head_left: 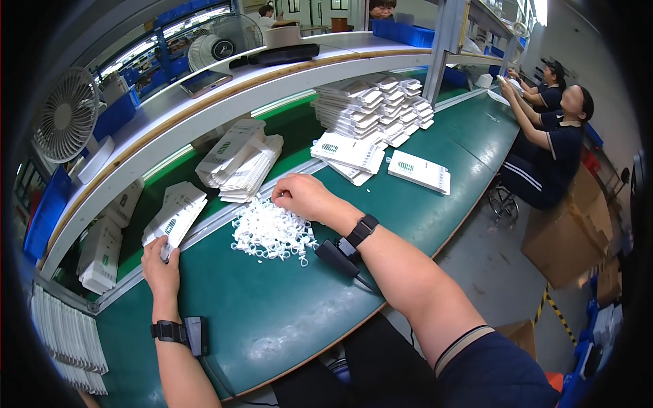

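My left hand (162,268) grips the near end of a flat white carton (180,209) with green print, its far end tilted up toward the rail. My right hand (309,198) is at the far right edge of a heap of small white plastic ring-shaped pieces (269,231). Its fingers are curled and pinched together, and whatever lies between them is hidden. Both wrists wear black straps with small black devices. Just behind the heap leans a stack of white cartons (238,163).
Right of the heap, loose cartons (418,171) lie before a tall carton stack (374,109). A raised shelf (354,61) with fans spans the back of the green table (272,333). Folded white sheets (68,333) stand at left. Two co-workers (561,136) sit at right near a cardboard box (571,228).
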Tool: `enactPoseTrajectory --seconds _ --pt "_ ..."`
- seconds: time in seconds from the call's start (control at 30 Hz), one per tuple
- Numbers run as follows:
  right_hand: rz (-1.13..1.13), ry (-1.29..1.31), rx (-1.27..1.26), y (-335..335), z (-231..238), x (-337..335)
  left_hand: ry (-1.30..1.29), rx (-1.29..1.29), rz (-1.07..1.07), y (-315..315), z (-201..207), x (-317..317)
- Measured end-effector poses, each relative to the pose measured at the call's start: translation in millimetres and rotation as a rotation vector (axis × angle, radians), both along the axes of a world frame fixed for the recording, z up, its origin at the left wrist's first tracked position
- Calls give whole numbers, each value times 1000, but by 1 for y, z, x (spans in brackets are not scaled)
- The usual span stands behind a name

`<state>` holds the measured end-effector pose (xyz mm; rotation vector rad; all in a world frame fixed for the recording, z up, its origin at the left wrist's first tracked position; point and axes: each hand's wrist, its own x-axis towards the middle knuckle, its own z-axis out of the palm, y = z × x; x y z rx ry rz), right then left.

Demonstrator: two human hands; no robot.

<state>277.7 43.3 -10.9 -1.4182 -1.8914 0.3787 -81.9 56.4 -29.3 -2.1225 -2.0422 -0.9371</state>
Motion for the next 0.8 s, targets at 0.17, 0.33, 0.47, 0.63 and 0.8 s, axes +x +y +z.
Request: enactPoseTrajectory --seconds 0.17,0.33,0.47,0.63,0.8 --pt "-13 43 12 -2 2 -5 -114 112 -20 0 2 0" --pt "14 71 60 -2 4 -8 -388 176 -81 6 0 -5" --pt "38 66 117 -2 4 -11 -483 267 -45 11 -3 -10" --pt "33 66 111 -6 8 -12 -768 301 -8 9 -1 -10" --pt "13 78 139 -9 14 -13 -998 264 -128 -3 18 1"
